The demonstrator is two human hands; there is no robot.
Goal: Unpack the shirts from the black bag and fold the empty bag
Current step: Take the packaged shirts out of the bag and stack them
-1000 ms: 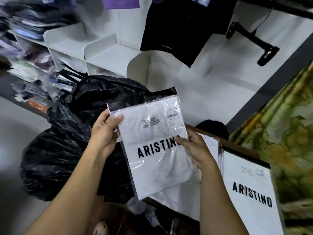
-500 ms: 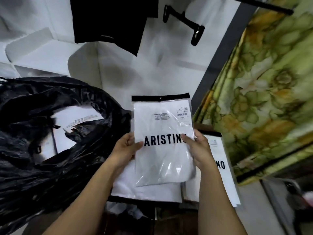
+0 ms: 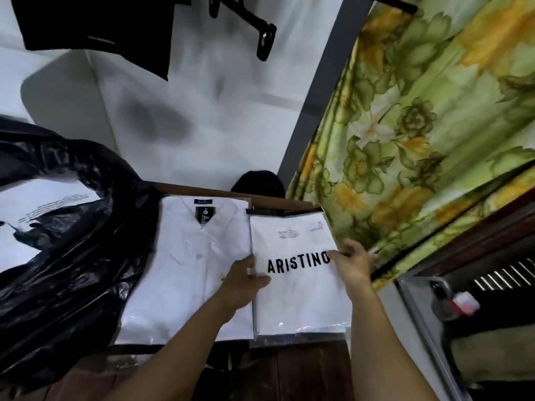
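Packaged shirt (image 3: 298, 287) now lowered flat beside collared shirt (image 3: 188, 256)

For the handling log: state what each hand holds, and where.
Both hold the bagged ARISTINO shirt by its side edges at mid-height: left hand on the left edge, right hand on the right edge beside the printed O.

Your ARISTINO shirt packet (image 3: 298, 285) lies flat, just beside a white collared shirt (image 3: 188, 270). Left of both, the crumpled black bag (image 3: 72, 270) gapes, white packets (image 3: 43, 204) inside.
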